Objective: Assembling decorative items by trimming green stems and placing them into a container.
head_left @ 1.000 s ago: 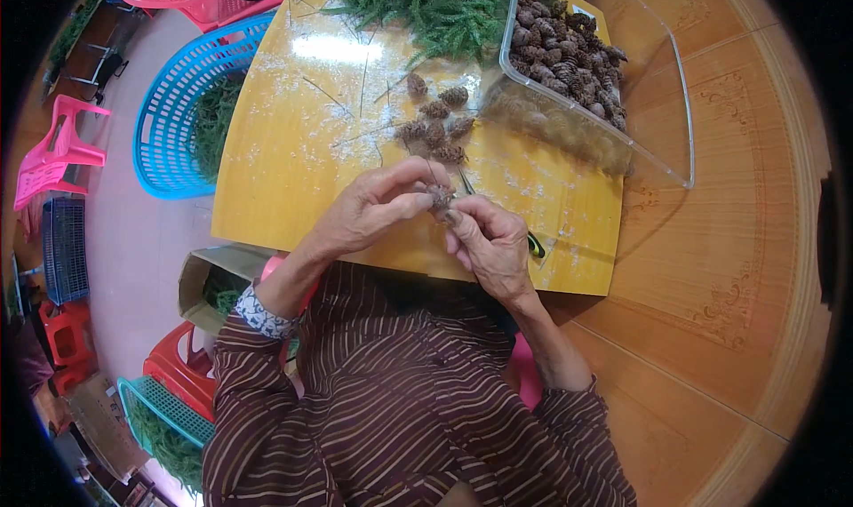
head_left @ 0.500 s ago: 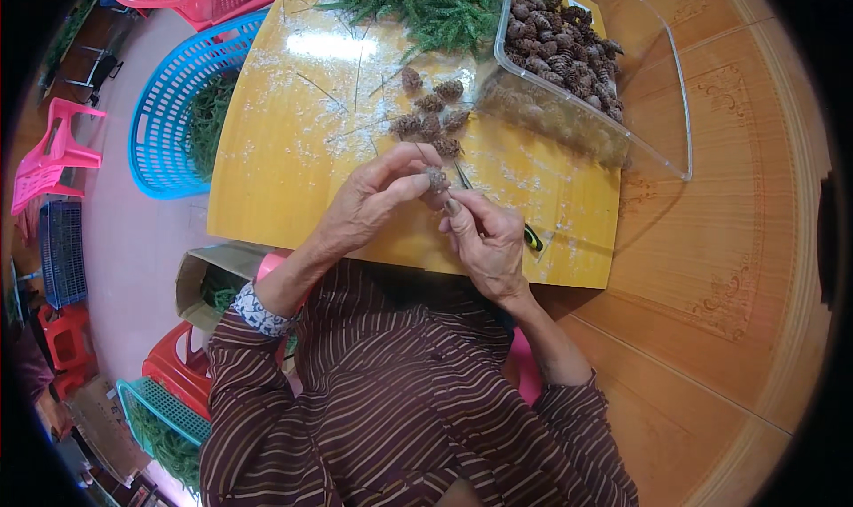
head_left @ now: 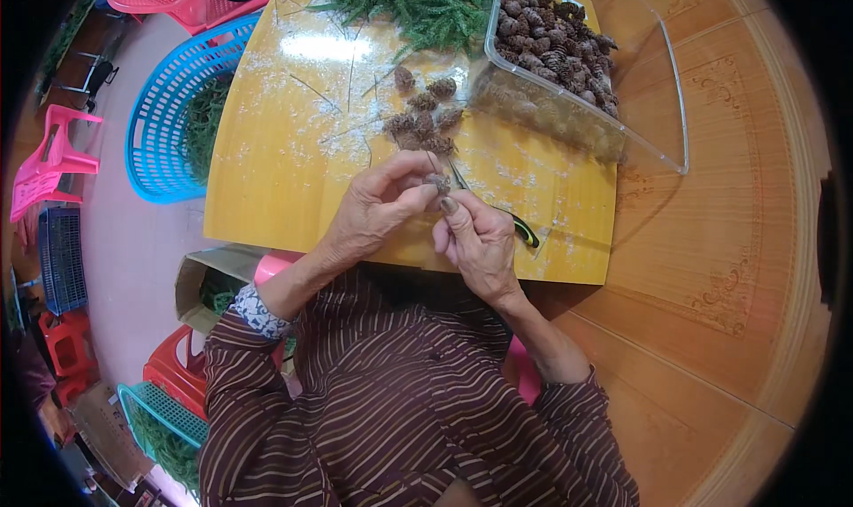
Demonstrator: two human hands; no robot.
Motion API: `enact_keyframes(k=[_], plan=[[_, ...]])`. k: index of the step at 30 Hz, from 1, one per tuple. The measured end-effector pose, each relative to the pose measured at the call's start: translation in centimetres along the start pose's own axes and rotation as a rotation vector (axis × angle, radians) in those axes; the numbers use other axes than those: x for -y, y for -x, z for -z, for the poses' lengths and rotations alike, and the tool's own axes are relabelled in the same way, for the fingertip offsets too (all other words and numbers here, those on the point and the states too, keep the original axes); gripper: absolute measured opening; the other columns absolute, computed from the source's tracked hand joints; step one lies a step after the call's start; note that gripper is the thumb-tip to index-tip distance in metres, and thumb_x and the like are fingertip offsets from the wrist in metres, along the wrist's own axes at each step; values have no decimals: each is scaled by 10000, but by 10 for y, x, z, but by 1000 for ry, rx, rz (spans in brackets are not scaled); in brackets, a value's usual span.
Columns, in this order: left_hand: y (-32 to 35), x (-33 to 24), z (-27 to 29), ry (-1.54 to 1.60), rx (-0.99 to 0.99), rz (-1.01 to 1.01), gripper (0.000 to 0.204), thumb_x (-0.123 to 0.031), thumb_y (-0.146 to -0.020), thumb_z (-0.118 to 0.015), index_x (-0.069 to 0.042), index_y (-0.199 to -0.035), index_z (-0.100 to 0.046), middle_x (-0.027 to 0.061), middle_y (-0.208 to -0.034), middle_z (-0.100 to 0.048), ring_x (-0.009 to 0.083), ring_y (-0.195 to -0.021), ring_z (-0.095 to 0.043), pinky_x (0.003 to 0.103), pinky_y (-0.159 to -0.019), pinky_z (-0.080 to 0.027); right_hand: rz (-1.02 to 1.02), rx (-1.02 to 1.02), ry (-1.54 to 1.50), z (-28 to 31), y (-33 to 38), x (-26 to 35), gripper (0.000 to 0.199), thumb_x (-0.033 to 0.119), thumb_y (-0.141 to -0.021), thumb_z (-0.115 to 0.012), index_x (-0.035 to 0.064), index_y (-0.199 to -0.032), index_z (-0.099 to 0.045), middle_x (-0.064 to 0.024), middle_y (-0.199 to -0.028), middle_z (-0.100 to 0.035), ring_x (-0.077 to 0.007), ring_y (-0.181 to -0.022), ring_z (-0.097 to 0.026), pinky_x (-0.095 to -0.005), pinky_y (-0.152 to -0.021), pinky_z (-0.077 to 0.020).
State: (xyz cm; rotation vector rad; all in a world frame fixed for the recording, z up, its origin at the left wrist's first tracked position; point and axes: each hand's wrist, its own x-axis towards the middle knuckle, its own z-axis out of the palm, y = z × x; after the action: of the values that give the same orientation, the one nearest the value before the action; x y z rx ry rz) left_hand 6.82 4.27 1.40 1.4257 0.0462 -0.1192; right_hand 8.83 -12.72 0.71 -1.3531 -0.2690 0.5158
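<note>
Left hand (head_left: 378, 205): thumb and fingertips pinched around the upper part of a small pine cone; the far fingers are partly hidden.
Right hand (head_left: 482, 245): thumb and forefinger pressed together on the lower end of the same cone, the other fingers curled in; cannot tell whether they also hold a wire.
Pine cone (head_left: 442, 184): gripped between the two hands, above the near part of the desk, mostly covered by fingers.
Tool (head_left: 527, 232): lies on the desk beside the right hand, black and yellow-green handle to the right, thin dark tip to the left, its middle hidden by that hand.
Loose cones (head_left: 423, 103): a small cluster on the desk, just beyond the hands.
Thin dark strands (head_left: 351, 73): scattered left of the cluster, among white flecks.
Desk (head_left: 267, 183): yellow, glossy.
Green sprigs (head_left: 404, 11): heaped at the desk's far side.
Transparent box (head_left: 546, 120): to the upper right, filled with brown cones (head_left: 551, 45), its rim reaching past the desk's right edge in this view.
Blue basket (head_left: 145, 147): left of the desk, greenery (head_left: 206, 120) inside.
Cardboard box (head_left: 193, 287): below the desk's left corner.
Pink chair (head_left: 59, 162): farther left.
</note>
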Motion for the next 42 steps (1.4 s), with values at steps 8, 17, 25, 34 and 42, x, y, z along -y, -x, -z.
enact_keyframes(k=[8,17,25,34,42], plan=[[0,-5,1,-26,-67,3,276,-31,-915,-569,-5,-1190,-555,62,-1029,-622,114,-920,-597,269,-801,-515,-89,49,-64,-3,1,7,308,282,-1013,-458,23,-965,-617,10,-601,-557,-21,-466,-423,-179,-426,-327],[1,-1,-4,48,-73,40,258,-53,-908,-584,4,-1158,-564,31,-941,-619,91,-868,-596,232,-783,-492,-59,86,6,3,0,6,308,260,-1024,-426,5,-1018,-597,-7,-593,-538,-32,-456,-420,-192,-420,-336],[1,-3,1,33,-49,43,264,-72,-914,-589,1,-1167,-566,33,-968,-620,97,-875,-604,234,-795,-498,-69,92,-78,-1,2,3,313,288,-1024,-423,24,-1010,-591,0,-575,-540,-31,-436,-412,-185,-411,-327],[2,-2,-1,79,-127,87,259,-64,-916,-580,-10,-1169,-564,42,-1001,-606,103,-893,-597,235,-787,-509,-84,122,-82,-2,2,6,315,279,-1029,-408,25,-1082,-586,-8,-581,-541,-33,-434,-411,-184,-419,-332],[2,2,4,-32,-92,-3,251,-64,-900,-609,-16,-1144,-575,20,-946,-588,86,-868,-575,221,-771,-500,-137,195,-197,1,2,7,332,283,-1031,-396,15,-1075,-588,-7,-566,-531,-30,-417,-382,-187,-404,-306]])
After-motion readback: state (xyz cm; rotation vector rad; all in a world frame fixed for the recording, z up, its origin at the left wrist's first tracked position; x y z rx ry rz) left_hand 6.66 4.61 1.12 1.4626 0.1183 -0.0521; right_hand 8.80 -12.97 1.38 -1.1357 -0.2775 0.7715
